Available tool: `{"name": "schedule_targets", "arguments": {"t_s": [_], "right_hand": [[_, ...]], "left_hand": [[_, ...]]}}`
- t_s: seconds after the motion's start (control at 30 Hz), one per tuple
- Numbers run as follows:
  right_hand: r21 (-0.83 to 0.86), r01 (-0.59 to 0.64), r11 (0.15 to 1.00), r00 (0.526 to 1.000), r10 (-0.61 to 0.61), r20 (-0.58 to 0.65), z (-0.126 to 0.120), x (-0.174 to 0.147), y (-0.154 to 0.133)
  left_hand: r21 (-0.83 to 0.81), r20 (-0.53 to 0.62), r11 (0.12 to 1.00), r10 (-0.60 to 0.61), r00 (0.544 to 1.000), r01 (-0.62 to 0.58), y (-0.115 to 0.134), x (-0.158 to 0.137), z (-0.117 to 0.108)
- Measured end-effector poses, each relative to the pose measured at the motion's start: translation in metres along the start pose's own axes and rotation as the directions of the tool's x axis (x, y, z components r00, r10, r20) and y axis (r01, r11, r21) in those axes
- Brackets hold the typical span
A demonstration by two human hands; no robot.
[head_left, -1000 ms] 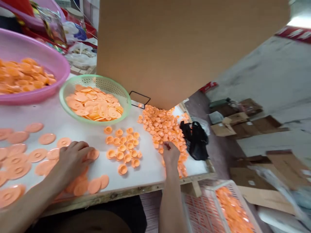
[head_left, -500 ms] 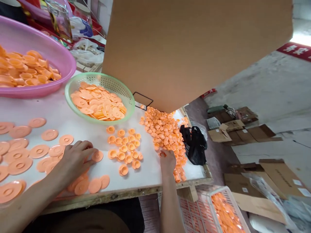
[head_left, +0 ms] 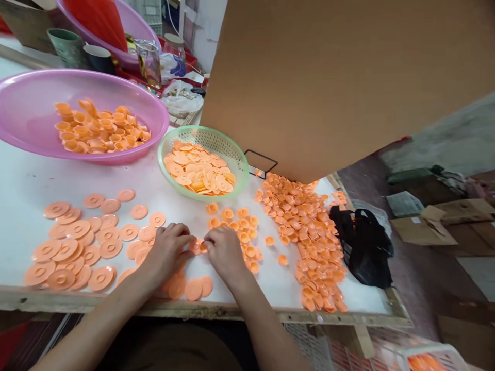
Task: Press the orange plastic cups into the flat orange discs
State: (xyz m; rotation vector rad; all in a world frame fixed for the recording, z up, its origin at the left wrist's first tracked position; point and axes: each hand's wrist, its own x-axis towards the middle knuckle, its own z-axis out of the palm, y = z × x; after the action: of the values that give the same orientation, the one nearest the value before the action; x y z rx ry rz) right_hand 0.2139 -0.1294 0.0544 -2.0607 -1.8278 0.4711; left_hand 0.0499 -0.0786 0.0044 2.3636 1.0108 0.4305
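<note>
My left hand [head_left: 170,252] is closed in a pinch on the edge of a small orange plastic saucer [head_left: 196,246], just above the table. Close against it, my right hand [head_left: 225,252] pinches a tiny orange toy cup [head_left: 203,247] at the saucer's right side; fingers partly hide both pieces. Left of my hands, many orange saucers [head_left: 110,247] lie spread and overlapping. Small upright cups [head_left: 243,224] stand in a cluster beyond my right hand. Farther right is a big heap of little cups [head_left: 309,232].
A green strainer basket [head_left: 243,178] holds orange discs; a pink basin [head_left: 23,98] holds larger orange cups. A tall cardboard sheet [head_left: 328,77] rises behind the heap. A black bag [head_left: 367,252] lies by the table's right end. A crate [head_left: 444,355] stands below.
My right hand has come left from the heap to meet my left hand at the saucer. Two cups now lie loose between cluster and heap. The view has swung left.
</note>
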Motion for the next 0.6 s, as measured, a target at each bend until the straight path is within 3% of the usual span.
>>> {"name": "schedule_targets", "arguments": {"t_s": [0.17,0.43,0.53,0.6], "right_hand": [[-0.187,0.017,0.982,0.999,-0.010,0.039,0.021,0.009,-0.005],[0.123,-0.050,0.991,0.990,0.033,0.136,0.015,0.015,0.002],[0.182,-0.045,0.982,0.992,0.023,0.121,0.016,0.014,0.006],[0.180,-0.046,0.983,0.992,0.024,0.123,0.016,0.014,0.006]], "left_hand": [[-0.035,-0.002,0.999,-0.015,1.000,0.015,0.002,0.001,0.000],[-0.118,0.046,0.992,-0.045,0.998,0.050,0.003,0.002,-0.010],[-0.257,0.079,0.946,-0.185,0.980,0.199,0.011,0.008,-0.017],[-0.309,0.146,0.886,-0.316,0.938,0.346,0.018,0.014,-0.018]]}}
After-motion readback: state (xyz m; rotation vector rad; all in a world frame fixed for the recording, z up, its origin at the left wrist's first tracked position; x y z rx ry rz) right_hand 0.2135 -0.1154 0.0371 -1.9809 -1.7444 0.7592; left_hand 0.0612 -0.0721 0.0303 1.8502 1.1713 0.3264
